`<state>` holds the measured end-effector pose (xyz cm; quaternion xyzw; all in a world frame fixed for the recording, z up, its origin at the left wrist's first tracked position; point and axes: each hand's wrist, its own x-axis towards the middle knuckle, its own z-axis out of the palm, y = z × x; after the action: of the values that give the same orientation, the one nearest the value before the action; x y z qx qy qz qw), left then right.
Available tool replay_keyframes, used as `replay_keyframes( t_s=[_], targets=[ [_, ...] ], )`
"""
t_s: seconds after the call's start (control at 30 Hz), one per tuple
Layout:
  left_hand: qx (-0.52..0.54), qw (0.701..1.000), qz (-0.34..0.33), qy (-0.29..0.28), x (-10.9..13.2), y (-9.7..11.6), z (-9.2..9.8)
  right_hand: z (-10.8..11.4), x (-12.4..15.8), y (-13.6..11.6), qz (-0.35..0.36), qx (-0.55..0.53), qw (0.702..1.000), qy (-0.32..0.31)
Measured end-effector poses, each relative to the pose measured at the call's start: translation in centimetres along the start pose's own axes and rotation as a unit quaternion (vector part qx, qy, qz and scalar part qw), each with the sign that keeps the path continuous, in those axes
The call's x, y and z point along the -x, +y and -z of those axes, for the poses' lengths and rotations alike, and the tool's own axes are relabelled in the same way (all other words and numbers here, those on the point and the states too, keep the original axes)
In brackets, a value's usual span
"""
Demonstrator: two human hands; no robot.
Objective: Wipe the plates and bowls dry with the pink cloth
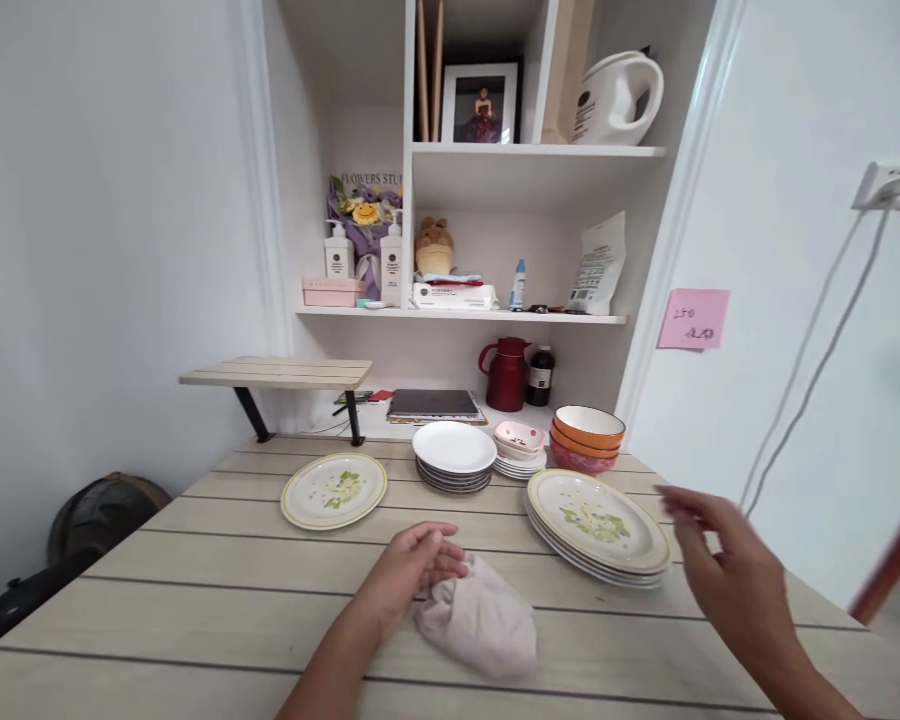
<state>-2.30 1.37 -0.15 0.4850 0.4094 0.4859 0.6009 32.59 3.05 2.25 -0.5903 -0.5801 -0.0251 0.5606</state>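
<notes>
My left hand (pixel 418 566) hovers at the upper left edge of a crumpled pale pinkish cloth (pixel 487 622), which lies on the table. Its fingers are loosely curved and apart, with nothing visibly gripped; whether they touch the cloth is unclear. On the right, my right hand (pixel 735 565), slightly blurred, is open beside a stack of large plates (pixel 596 525), apart from its rim. The top plate has a yellow rim and a green floral pattern. A similar single plate (pixel 334 491) lies flat on the left.
Behind the cloth stand white plates with dark undersides (pixel 455 447), small dishes (pixel 520 440) and stacked orange and red bowls (pixel 587 438). A small raised shelf (pixel 277 372) sits at back left. Farther back are a laptop (pixel 433 403), red jug (pixel 506 374) and dark bottle (pixel 541 377).
</notes>
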Motion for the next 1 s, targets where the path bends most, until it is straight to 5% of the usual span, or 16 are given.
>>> replay_keyframes(
  t_s=[0.07, 0.13, 0.2, 0.37, 0.63, 0.73, 1.0],
  targets=[
    [-0.009, 1.000, -0.007, 0.005, 0.0, -0.2, -0.1, -1.8, 1.4, -2.6, -0.015, -0.105, 0.979, -0.176],
    [-0.026, 0.999, -0.018, 0.017, -0.3, -0.6, -0.3, -4.3, 2.7, -5.1, -0.051, -0.175, 0.924, -0.336],
    [-0.055, 0.997, -0.033, 0.050, -0.8, -0.9, -0.2, -7.0, 3.7, -7.2, -0.086, -0.220, 0.885, -0.402],
    [-0.164, 0.951, -0.095, 0.243, -1.6, -0.8, 1.7, -13.0, 4.4, -11.9, -0.168, -0.259, 0.846, -0.435],
    [-0.287, 0.791, -0.095, 0.532, -1.5, 0.5, 5.4, -21.3, 4.0, -17.9, -0.332, -0.247, 0.772, -0.482],
    [-0.317, 0.758, -0.055, 0.568, -1.8, 0.3, 5.4, -24.4, 3.3, -19.2, -0.374, -0.241, 0.757, -0.479],
    [-0.382, 0.737, -0.027, 0.557, -1.5, 0.3, 4.8, -30.2, 3.4, -20.8, -0.391, -0.287, 0.736, -0.472]
  ],
)
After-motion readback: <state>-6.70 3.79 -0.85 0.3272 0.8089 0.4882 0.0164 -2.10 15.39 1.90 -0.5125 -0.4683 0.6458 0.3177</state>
